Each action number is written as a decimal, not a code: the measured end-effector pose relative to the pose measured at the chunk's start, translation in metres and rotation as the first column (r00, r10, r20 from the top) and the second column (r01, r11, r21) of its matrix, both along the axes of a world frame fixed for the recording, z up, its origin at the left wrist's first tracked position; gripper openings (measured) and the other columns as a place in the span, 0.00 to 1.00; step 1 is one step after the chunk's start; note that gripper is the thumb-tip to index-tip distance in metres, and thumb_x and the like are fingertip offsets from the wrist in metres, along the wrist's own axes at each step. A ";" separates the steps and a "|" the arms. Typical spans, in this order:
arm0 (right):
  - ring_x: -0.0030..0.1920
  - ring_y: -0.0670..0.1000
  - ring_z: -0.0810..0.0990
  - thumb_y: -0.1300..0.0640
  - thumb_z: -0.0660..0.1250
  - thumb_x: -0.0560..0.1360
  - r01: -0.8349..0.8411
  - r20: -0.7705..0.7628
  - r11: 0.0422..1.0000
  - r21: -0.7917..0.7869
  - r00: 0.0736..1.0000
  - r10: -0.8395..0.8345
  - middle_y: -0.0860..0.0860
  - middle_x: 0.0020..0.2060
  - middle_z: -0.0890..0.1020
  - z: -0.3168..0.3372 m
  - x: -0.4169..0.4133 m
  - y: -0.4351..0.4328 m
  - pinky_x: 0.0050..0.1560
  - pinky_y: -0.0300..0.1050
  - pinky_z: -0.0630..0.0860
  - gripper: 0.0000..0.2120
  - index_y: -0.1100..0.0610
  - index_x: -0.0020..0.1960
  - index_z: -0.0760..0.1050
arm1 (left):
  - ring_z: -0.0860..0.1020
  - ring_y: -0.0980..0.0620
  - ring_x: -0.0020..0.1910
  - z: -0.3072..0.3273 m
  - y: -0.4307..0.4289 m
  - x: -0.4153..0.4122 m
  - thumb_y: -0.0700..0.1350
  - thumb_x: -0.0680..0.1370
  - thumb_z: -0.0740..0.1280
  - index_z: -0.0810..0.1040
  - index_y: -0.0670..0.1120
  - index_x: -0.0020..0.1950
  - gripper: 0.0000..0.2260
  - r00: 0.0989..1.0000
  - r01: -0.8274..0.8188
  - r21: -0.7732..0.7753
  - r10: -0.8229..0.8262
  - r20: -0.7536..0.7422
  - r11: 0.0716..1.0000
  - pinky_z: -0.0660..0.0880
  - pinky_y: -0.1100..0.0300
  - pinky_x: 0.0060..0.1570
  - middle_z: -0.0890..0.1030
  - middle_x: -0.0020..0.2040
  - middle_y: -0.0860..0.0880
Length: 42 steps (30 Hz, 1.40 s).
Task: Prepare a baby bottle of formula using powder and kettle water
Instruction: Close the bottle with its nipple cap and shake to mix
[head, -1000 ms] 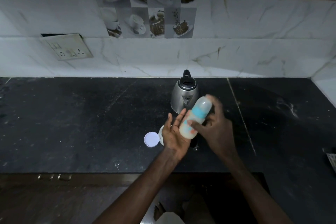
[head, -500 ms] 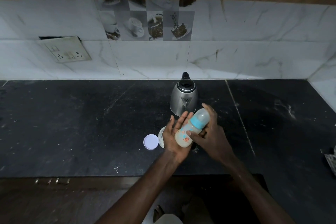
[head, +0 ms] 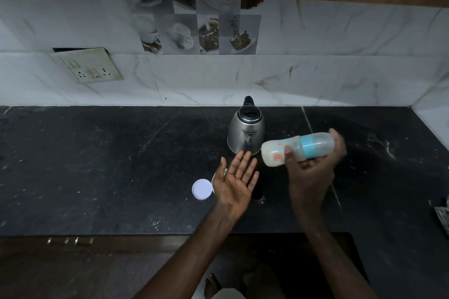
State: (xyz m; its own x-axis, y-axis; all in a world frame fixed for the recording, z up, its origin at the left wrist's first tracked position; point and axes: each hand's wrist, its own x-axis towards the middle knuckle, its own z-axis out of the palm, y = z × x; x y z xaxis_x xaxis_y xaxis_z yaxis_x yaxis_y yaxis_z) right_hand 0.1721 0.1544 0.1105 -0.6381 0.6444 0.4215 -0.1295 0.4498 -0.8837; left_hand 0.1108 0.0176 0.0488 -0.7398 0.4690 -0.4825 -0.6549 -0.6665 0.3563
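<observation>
My right hand grips a baby bottle lying nearly horizontal above the counter, its blue collar and clear cap pointing right and milky liquid in its left end. My left hand is held out flat, palm up, fingers spread, apart from the bottle and holding nothing. A steel kettle with a black handle stands on the dark counter just behind both hands. A round white lid lies flat left of my left hand. A white container is mostly hidden behind that hand.
A tiled wall with a socket plate rises behind the counter, under wooden cabinets. Some object pokes in at the right edge. The counter's front edge runs just below my wrists. White specks dot the counter.
The bottle was between both palms, tilted upright. Now my right hand has swung it out to the right and tipped it sideways, and my left hand has come off it.
</observation>
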 end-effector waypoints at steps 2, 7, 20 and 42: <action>0.54 0.47 0.86 0.45 0.80 0.69 -0.151 0.158 0.984 0.097 0.978 0.135 0.40 0.63 0.80 0.003 -0.001 -0.006 0.53 0.51 0.86 0.46 0.43 0.80 0.59 | 0.75 0.43 0.74 -0.002 0.001 0.003 0.61 0.81 0.62 0.76 0.44 0.74 0.28 1.000 -0.011 0.012 0.011 0.028 1.000 0.66 0.45 0.78 0.81 0.71 0.44; 0.56 0.49 0.85 0.41 0.76 0.68 -0.045 0.132 0.998 0.041 0.990 0.039 0.48 0.65 0.80 0.000 -0.005 0.002 0.53 0.54 0.86 0.45 0.41 0.79 0.59 | 0.78 0.46 0.71 -0.002 0.003 0.002 0.62 0.81 0.61 0.77 0.46 0.73 0.27 1.000 0.006 -0.041 -0.005 0.003 0.999 0.67 0.48 0.77 0.81 0.70 0.46; 0.58 0.46 0.87 0.43 0.82 0.69 -0.505 0.313 0.842 -0.190 0.782 0.539 0.35 0.64 0.81 -0.029 -0.004 0.001 0.58 0.57 0.86 0.49 0.32 0.80 0.55 | 0.71 0.37 0.76 0.013 0.007 -0.003 0.57 0.82 0.64 0.75 0.41 0.75 0.26 0.999 0.039 0.069 -0.040 0.020 0.997 0.62 0.42 0.81 0.77 0.73 0.39; 0.63 0.44 0.84 0.37 0.81 0.69 -0.373 0.321 0.916 -0.146 0.858 0.401 0.42 0.70 0.79 -0.044 0.001 -0.009 0.61 0.53 0.84 0.46 0.34 0.79 0.59 | 0.71 0.36 0.77 0.000 0.014 -0.002 0.56 0.83 0.63 0.74 0.40 0.75 0.27 0.997 0.010 0.084 -0.017 0.081 0.996 0.60 0.40 0.81 0.77 0.73 0.38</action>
